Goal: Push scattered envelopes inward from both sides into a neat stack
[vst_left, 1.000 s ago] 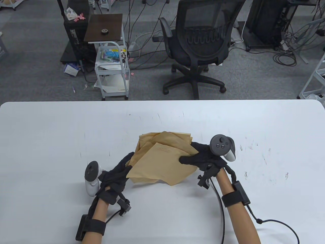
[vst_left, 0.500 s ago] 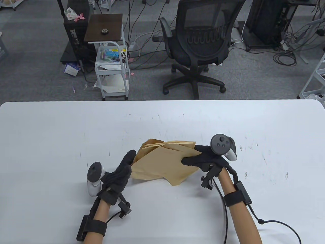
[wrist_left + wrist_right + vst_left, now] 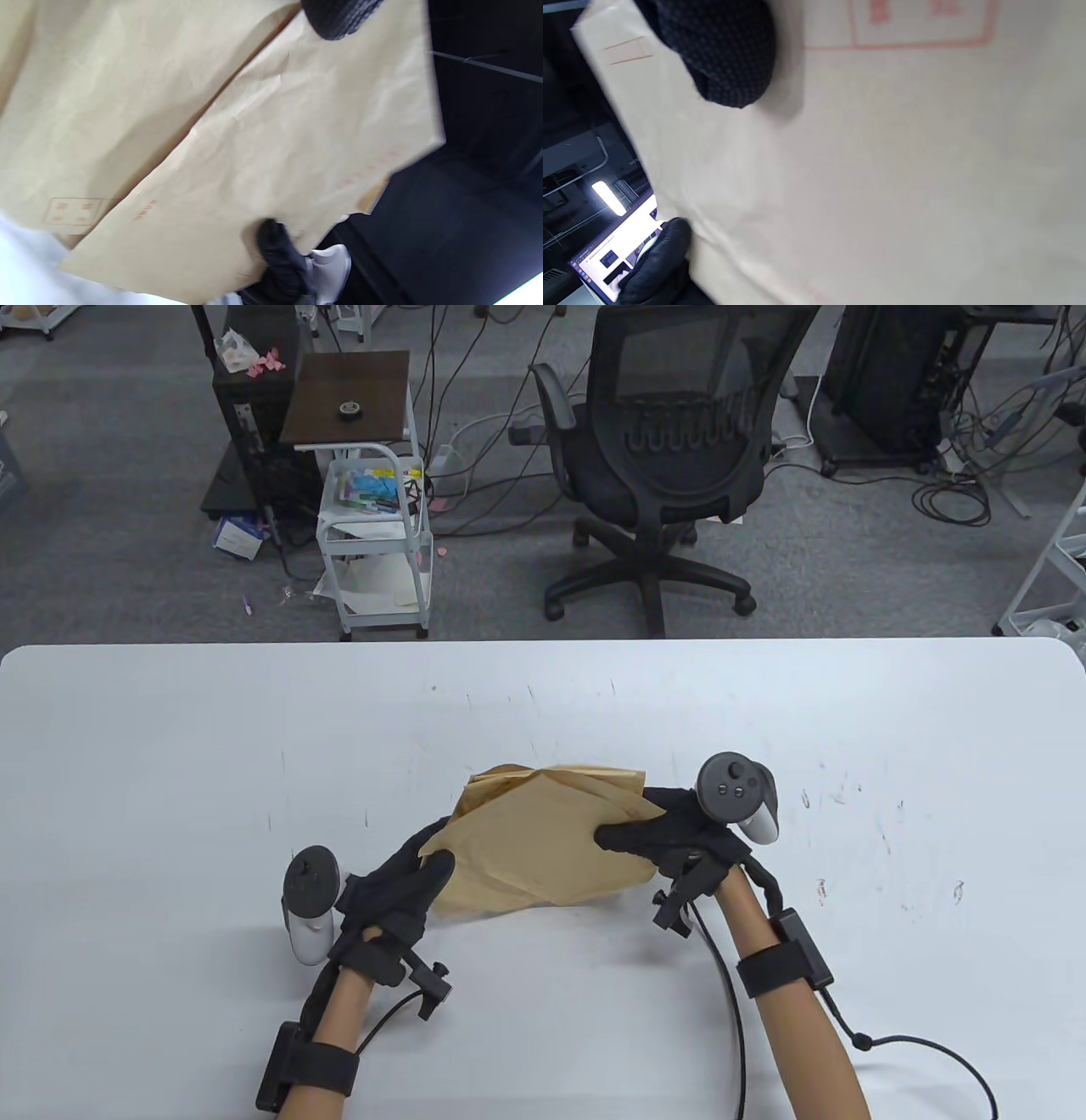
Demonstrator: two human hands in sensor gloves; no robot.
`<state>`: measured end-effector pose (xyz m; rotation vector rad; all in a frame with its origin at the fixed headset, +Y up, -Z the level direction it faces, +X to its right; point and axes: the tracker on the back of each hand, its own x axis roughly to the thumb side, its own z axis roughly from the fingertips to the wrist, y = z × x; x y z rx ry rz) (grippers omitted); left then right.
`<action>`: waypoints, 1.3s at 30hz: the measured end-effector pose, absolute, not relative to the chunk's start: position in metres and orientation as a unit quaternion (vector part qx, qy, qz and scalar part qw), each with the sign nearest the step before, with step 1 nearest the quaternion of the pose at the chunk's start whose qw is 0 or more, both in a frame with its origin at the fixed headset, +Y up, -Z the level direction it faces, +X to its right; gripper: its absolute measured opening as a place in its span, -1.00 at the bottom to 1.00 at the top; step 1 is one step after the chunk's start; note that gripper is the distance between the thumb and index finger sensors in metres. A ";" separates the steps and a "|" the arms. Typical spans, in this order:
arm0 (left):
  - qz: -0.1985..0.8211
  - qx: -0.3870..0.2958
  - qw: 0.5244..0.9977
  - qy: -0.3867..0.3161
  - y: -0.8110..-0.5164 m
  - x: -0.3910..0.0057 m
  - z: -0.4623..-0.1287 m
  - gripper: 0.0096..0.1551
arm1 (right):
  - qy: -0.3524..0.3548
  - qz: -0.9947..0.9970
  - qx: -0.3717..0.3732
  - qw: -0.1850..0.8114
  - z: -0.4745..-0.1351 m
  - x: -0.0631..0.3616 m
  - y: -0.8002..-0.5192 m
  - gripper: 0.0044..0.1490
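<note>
Several brown paper envelopes (image 3: 534, 844) form a loose, fanned bundle held between both hands just above the white table (image 3: 170, 780). My left hand (image 3: 428, 869) grips the bundle's near-left corner, thumb on top. My right hand (image 3: 632, 833) grips the right edge, thumb on top and fingers underneath. In the left wrist view the envelopes (image 3: 220, 127) fill the frame, with one of my fingertips (image 3: 337, 17) at the top and the right hand's thumb (image 3: 275, 245) on the far edge. In the right wrist view the envelopes (image 3: 903, 169) fill the frame under my thumb (image 3: 725, 55).
The envelopes are the only loose things on the table. A black office chair (image 3: 670, 449) and a small white cart (image 3: 373, 534) stand on the floor beyond the table's far edge. A cable (image 3: 933, 1052) trails from my right wrist across the near right.
The bundle has tipped flatter and shifted slightly left; its hanging near-right corner has drawn in. My left hand moved from the left edge down to the near-left corner, thumb now on top.
</note>
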<state>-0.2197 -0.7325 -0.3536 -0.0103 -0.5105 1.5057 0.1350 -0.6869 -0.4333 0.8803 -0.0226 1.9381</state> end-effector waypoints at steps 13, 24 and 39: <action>0.645 -0.020 0.734 -0.213 -0.743 -0.220 -0.356 -0.37 | -0.009 0.801 0.358 0.480 -0.434 0.138 -0.695 -0.48; 0.591 -0.044 0.785 -0.181 -0.757 -0.231 -0.358 -0.34 | 0.058 0.821 0.344 0.452 -0.437 0.136 -0.711 -0.40; 0.638 -0.103 0.720 -0.254 -0.761 -0.218 -0.357 0.20 | -0.047 0.849 0.353 0.390 -0.424 0.136 -0.676 -0.48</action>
